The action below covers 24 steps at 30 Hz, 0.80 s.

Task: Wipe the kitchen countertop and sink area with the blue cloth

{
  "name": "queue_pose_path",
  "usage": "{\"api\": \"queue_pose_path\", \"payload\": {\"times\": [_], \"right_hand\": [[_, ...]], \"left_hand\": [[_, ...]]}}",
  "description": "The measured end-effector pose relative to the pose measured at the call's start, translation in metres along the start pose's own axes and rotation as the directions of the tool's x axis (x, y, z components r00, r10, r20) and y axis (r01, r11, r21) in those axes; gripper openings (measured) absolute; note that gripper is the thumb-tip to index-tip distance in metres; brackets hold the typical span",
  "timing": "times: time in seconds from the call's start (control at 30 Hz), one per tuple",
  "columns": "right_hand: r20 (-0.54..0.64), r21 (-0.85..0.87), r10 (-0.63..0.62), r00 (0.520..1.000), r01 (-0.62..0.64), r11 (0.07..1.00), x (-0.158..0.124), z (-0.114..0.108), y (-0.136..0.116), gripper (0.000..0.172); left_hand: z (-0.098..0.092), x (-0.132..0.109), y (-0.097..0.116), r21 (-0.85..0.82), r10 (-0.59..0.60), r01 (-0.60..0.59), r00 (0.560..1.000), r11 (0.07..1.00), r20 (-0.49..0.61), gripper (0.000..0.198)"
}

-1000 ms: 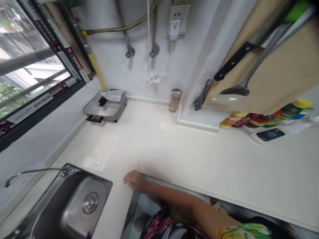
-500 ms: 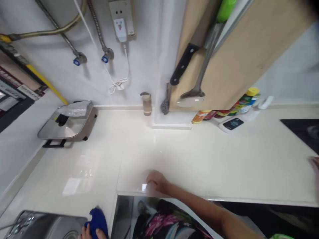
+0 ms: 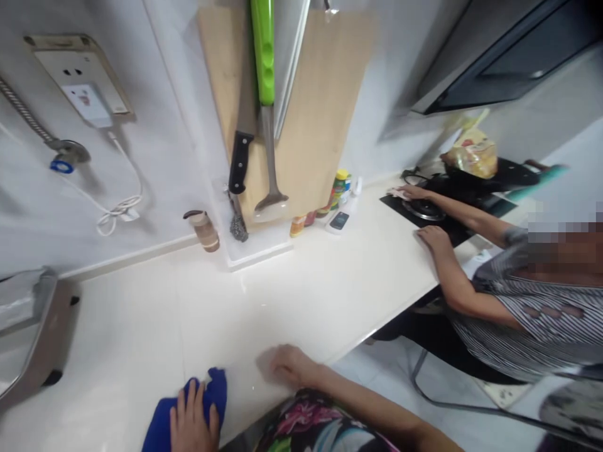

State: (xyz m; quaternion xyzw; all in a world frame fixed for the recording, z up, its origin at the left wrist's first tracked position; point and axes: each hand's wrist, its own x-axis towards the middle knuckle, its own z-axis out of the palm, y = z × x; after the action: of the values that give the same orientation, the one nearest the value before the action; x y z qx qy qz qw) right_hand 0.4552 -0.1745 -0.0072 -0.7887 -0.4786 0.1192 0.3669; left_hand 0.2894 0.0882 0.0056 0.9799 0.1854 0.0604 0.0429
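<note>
My left hand (image 3: 194, 417) lies flat on a blue cloth (image 3: 160, 424) at the bottom of the head view, its fingers somewhat spread. The cloth is bunched up on the white countertop (image 3: 122, 339) and sticks out on both sides of the hand. Near the counter's front edge rests my right hand (image 3: 294, 365), its fingers curled in, slightly blurred. Nothing shows in it.
A co-worker (image 3: 522, 307) on the right has one hand (image 3: 414, 191) on a white cloth at the black stove (image 3: 452, 226). A cutting board (image 3: 311, 119) with a knife (image 3: 241, 157) and spatula (image 3: 268, 144) hangs ahead. An electric pan (image 3: 42, 339) stands left.
The view has swung right, bringing the co-worker and stove in. My left hand has moved the blue cloth from the sink's edge onto the countertop. My right hand stays curled on the counter.
</note>
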Motion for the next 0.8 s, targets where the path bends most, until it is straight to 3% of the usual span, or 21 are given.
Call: {"api": "queue_pose_path", "payload": {"times": [0.17, 0.33, 0.4, 0.5, 0.63, 0.8], "right_hand": [[-0.164, -0.038, 0.175, 0.971, -0.183, 0.982, -0.007, -0.01, -0.001, 0.031], [-0.247, -0.088, 0.246, 0.937, -0.275, 0.958, -0.018, -0.01, -0.008, 0.033], [-0.275, -0.117, 0.264, 0.924, -0.305, 0.945, -0.023, -0.011, -0.011, 0.034], [-0.302, -0.154, 0.279, 0.911, -0.336, 0.929, -0.027, -0.012, -0.013, 0.034], [-0.327, -0.185, 0.322, 0.888, -0.395, 0.9, -0.032, -0.008, -0.017, 0.035], [-0.26, -0.205, 0.348, 0.901, -0.403, 0.892, -0.03, 0.001, -0.02, 0.037]], "left_hand": [[0.012, 0.074, 0.033, -0.037, 0.223, -0.224, 0.975, 0.974, -0.014, 0.057], [0.022, 0.152, 0.073, -0.111, 0.407, -0.407, 0.913, 0.907, -0.028, 0.056], [0.025, 0.18, 0.083, -0.134, 0.43, -0.43, 0.902, 0.893, -0.031, 0.056], [0.028, 0.213, 0.089, -0.153, 0.386, -0.39, 0.921, 0.908, -0.055, 0.057], [0.03, 0.23, 0.089, -0.18, 0.366, -0.373, 0.928, 0.91, -0.072, 0.06], [0.025, 0.209, 0.087, -0.186, 0.312, -0.316, 0.949, 0.93, -0.052, 0.063]]}}
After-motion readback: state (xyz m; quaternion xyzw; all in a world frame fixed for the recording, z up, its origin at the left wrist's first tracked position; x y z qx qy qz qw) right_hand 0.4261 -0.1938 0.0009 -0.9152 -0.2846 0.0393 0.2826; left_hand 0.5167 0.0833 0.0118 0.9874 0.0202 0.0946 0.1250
